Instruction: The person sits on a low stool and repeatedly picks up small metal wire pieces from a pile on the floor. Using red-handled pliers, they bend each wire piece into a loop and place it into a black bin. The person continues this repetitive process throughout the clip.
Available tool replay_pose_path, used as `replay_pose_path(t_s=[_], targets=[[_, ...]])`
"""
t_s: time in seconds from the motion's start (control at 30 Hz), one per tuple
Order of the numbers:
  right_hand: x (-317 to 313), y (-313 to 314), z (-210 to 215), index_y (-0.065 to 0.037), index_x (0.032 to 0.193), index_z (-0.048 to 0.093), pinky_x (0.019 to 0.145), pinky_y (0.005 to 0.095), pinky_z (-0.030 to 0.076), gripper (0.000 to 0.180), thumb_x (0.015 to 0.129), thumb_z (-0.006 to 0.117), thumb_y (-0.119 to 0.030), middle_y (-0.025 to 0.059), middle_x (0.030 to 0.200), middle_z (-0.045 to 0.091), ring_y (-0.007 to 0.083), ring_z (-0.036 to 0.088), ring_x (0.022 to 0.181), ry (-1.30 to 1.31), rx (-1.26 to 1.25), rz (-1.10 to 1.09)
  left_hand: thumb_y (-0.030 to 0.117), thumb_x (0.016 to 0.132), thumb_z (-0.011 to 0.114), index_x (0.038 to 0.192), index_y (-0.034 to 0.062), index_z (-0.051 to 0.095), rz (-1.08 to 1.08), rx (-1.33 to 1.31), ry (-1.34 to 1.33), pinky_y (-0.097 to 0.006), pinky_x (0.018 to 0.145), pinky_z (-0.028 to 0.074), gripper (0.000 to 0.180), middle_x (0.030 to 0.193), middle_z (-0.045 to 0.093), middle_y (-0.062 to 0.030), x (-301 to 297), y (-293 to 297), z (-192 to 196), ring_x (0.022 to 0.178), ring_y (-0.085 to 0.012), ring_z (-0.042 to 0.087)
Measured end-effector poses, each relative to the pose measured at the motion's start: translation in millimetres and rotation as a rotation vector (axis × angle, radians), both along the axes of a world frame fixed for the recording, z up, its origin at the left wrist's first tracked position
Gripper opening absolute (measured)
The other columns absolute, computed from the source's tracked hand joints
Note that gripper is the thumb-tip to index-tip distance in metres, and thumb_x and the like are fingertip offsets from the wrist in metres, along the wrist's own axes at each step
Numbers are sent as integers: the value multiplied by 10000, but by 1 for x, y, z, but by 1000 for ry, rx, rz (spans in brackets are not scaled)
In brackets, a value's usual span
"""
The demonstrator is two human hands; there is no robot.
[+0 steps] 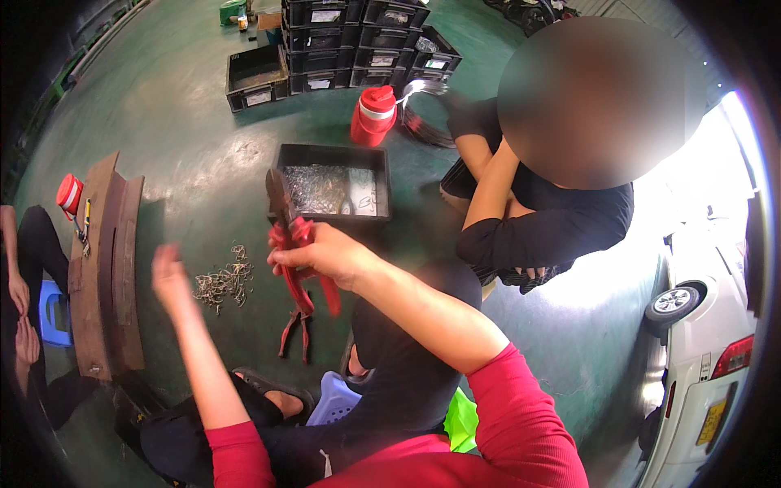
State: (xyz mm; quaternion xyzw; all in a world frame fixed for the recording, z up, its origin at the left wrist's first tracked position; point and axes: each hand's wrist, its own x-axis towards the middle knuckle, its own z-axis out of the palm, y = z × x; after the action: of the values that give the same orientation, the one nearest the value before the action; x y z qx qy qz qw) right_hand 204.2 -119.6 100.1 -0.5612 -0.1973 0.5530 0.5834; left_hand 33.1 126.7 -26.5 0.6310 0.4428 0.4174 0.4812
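Right hand (332, 257) grips pliers (283, 213) (marked sheet (363, 193) in crate (335, 155)).

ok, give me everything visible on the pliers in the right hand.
The pliers have a dark metal head and red handles, plastic or rubber by look, spread apart. The right hand grips them above the green floor, head pointing away from the wearer, overlapping the black bin in view. Jaw opening is unclear.
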Motion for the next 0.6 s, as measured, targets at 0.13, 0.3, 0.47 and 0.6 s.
replay_pose_path(t_s=[0.13, 0.3, 0.47, 0.6], targets=[[0, 3, 19, -24, 1190, 539, 806, 354, 515, 370, 863, 682, -123, 88, 1063, 655, 190, 654, 927, 43, 98, -13, 27, 818, 457, 1241, 93, 584, -592, -81, 526, -388, 886, 483, 446, 1094, 660, -151, 47, -119, -56, 1014, -353, 634], [-10, 15, 31, -42, 1060, 576, 742, 325, 503, 233, 851, 670, -82, 45, 924, 633, 148, 629, 827, 54, 200, 14, 46, 735, 652, 1376, -26, 304, -1502, 498, 1044, -468, 755, 521, 732, 906, 664, -239, 53, -247, -57, 850, -379, 665], [-11, 10, 31, -43, 1109, 544, 840, 316, 494, 269, 874, 656, -111, 53, 1003, 621, 143, 619, 921, -14, 180, 147, 133, 624, 793, 1103, -74, 478, -1591, 635, 661, -457, 693, 522, 609, 727, 660, -203, 43, -260, -40, 727, -389, 666], [-14, 9, 33, -34, 1119, 545, 831, 303, 488, 293, 866, 671, -113, 39, 974, 625, 138, 618, 896, -77, 162, 161, 144, 572, 819, 985, -71, 529, -1563, 632, 585, -445, 684, 520, 549, 730, 655, -212, 43, -256, -21, 733, -394, 661]])
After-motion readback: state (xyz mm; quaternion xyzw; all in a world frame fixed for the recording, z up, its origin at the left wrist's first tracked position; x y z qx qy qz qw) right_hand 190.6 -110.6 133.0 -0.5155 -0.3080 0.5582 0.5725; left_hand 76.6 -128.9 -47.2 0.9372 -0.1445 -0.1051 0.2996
